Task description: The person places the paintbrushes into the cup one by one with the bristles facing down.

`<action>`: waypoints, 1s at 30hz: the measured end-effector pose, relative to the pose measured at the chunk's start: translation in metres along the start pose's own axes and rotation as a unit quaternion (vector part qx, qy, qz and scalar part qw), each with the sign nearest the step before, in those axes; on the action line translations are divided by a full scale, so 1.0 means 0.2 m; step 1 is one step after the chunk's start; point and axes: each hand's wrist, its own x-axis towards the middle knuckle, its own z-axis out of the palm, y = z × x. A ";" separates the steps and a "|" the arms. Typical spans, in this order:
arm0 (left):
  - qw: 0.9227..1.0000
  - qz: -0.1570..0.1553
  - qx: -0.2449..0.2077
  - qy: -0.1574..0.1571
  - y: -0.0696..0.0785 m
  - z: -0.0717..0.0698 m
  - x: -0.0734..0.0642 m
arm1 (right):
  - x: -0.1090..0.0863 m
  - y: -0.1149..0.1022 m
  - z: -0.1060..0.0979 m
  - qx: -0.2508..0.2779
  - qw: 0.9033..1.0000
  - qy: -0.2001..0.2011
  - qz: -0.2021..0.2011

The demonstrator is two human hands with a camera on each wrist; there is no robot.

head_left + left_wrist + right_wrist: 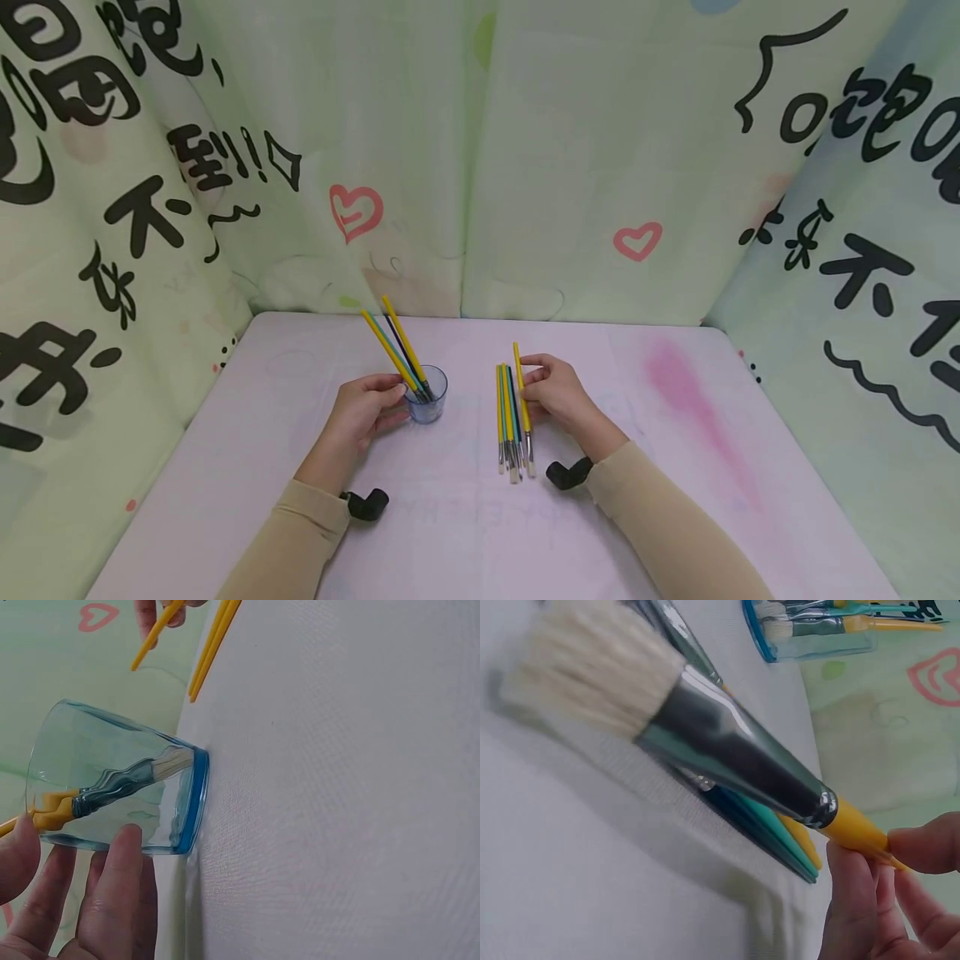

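My left hand [366,407] holds a clear bluish glass cup [427,412] by its left side, thumb close to the rim. Several paintbrushes [401,348] lean leftward in the cup, bristles down, with yellow, teal and dark handles. In my right hand [558,392] a yellow-handled paintbrush [739,750] is pinched between thumb and fingers, its wide pale bristles toward the front. Just left of that hand lies a row of several more paintbrushes [509,408], yellow, teal and dark, bristles toward me. In the right wrist view the held brush partly hides them.
A pale tabletop [450,533] carries a pink smear [690,392] on its right side. Light green curtains [555,150] with black lettering and red hearts surround the table at the back and both sides. Black wrist cameras [367,505] sit at both cuffs.
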 end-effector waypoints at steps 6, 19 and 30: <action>1.000 0.001 -0.003 -0.002 0.00 0.00 0.00 | -0.01 -0.03 0.00 0.017 1.000 -0.009 -0.019; 1.000 0.000 -0.008 -0.002 0.00 0.00 0.01 | -0.03 -0.08 0.02 0.023 0.999 -0.005 -0.043; 1.000 -0.006 0.004 0.006 0.00 0.00 0.01 | -0.04 -0.12 0.04 0.036 0.995 0.002 -0.089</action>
